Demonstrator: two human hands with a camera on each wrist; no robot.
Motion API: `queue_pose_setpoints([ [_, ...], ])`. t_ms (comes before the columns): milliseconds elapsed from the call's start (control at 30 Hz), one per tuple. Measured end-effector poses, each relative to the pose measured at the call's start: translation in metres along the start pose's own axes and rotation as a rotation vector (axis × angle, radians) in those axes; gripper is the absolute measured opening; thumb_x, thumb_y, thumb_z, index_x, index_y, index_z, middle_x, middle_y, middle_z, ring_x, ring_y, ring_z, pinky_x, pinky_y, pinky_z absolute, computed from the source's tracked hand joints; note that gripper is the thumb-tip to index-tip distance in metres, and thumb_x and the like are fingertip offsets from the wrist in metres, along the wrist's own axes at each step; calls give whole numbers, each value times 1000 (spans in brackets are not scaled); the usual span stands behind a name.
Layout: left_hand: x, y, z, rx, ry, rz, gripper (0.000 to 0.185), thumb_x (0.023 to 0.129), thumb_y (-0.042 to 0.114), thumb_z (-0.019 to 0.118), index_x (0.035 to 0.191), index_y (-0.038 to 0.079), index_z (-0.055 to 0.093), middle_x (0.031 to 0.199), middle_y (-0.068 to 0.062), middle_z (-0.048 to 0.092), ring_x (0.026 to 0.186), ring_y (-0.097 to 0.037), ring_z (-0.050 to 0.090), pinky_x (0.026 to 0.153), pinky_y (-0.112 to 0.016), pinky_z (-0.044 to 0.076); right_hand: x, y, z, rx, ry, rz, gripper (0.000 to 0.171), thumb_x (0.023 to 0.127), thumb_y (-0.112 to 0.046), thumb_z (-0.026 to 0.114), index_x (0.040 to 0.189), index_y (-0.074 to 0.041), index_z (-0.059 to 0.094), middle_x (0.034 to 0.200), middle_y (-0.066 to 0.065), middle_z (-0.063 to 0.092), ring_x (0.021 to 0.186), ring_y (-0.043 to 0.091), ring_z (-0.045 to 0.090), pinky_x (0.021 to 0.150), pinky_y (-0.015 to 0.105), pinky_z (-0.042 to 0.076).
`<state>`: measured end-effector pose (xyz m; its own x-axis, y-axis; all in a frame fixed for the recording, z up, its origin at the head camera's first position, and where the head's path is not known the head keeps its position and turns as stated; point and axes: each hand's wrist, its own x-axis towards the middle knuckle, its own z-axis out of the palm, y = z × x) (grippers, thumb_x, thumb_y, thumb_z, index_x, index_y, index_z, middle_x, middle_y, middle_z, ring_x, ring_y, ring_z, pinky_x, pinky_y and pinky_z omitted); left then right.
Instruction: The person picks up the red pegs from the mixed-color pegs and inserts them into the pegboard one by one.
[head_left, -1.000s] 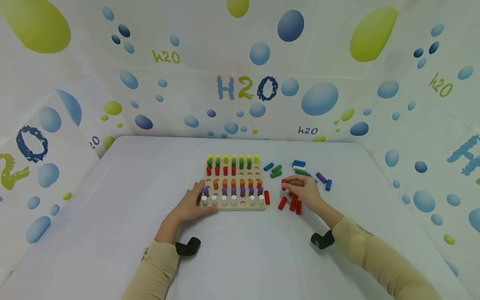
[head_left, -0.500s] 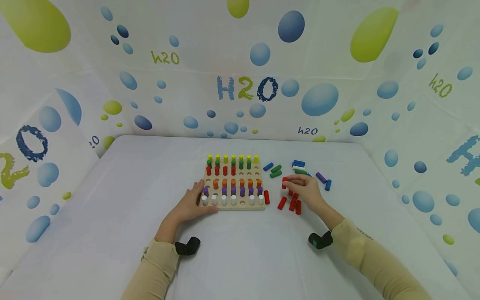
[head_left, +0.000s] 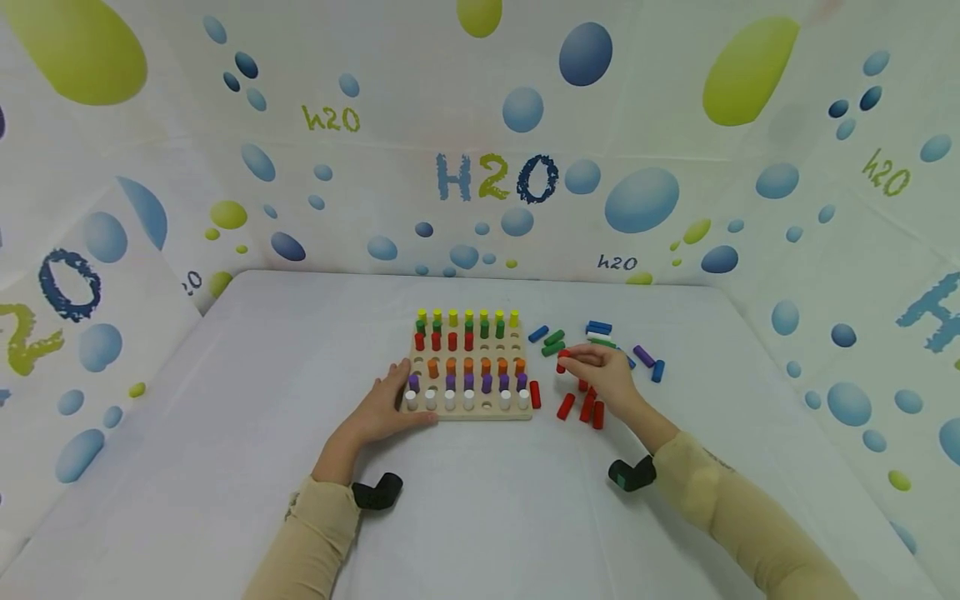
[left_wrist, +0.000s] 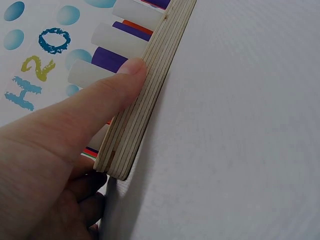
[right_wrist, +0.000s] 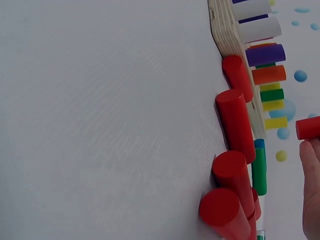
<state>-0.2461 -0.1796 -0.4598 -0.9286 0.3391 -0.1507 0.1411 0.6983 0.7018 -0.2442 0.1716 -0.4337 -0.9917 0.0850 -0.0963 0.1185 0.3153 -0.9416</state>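
Note:
A wooden pegboard (head_left: pixel 480 417) lies mid-table, with upright pegs in rows of yellow, green, red, orange, purple and white. Bare holes show at the right of the red row and within the white row. My left hand (head_left: pixel 381 412) grips the board's near left corner, its thumb (left_wrist: pixel 102 100) pressed on the front edge and the other fingers along the left side. To the right of the board, my right hand (head_left: pixel 606 379) pinches a red peg (head_left: pixel 562 361) upright above the tabletop. The same peg (right_wrist: pixel 308 128) shows at the fingertips in the right wrist view.
Several loose red pegs (head_left: pixel 587 408) lie under and in front of the right hand, and one red peg (head_left: pixel 535 394) rests beside the board's right edge. Farther back are loose green pegs (head_left: pixel 553 342), blue pegs (head_left: pixel 599 327) and a purple peg (head_left: pixel 643 356).
My right hand has shifted slightly left toward the board, lifting the red peg a little. My left hand stays at the board's corner.

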Motion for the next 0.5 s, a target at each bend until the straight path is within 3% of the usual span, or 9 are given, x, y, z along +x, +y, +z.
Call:
queue_pose_setpoints([
  [500, 2, -5, 2, 4, 4, -8, 113, 69, 56, 71, 147, 5, 8, 151, -18, 6, 137, -36, 0, 109, -52, 4, 23, -13, 24, 60, -27, -23, 40, 79, -33, 71, 109, -8, 63, 105, 9, 66, 99, 21, 61, 92, 34, 46],
])
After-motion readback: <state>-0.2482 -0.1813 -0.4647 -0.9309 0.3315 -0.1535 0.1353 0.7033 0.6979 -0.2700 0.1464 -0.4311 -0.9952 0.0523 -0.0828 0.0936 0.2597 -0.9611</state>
